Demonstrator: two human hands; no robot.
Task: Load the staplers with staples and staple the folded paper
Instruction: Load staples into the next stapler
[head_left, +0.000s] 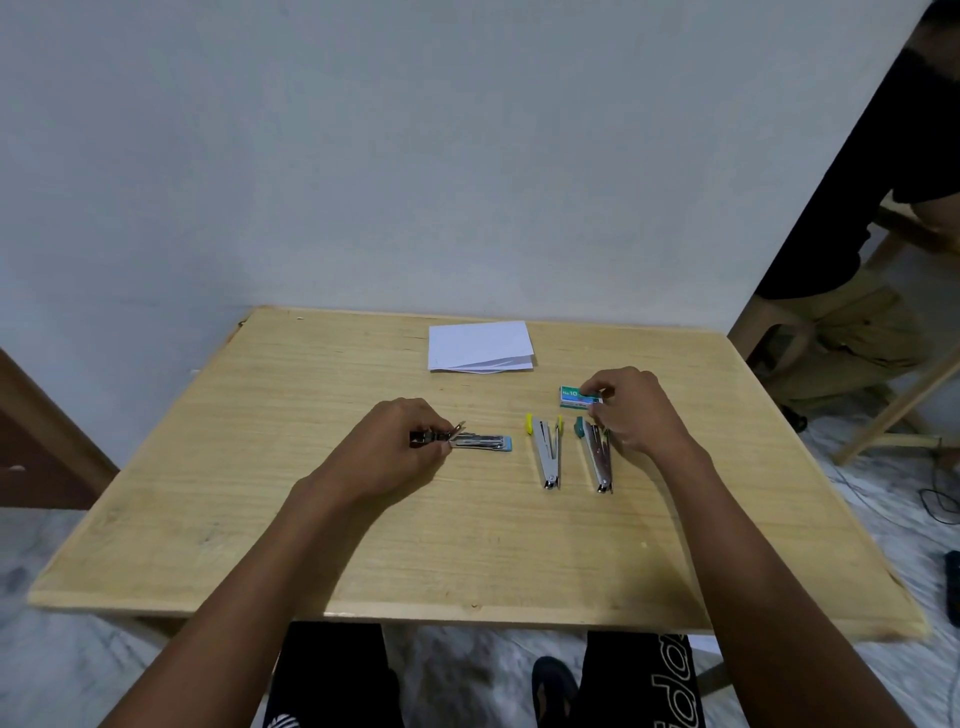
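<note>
Three small metal staplers lie on the wooden table (363, 561). My left hand (395, 441) grips the near end of the blue-tipped stapler (480, 441), which lies sideways. A yellow-tipped stapler (546, 451) and a green-tipped stapler (596, 454) lie side by side to its right, both opened. My right hand (636, 410) pinches the green staple box (574, 396) just behind the green-tipped stapler. Folded white paper (479, 345) lies near the table's far edge.
A pale wall stands behind the table. At the right, a seated person (852, 270) and a wooden chair frame (898, 415) are close to the table corner. Cables lie on the floor at the right. My legs show below the front edge.
</note>
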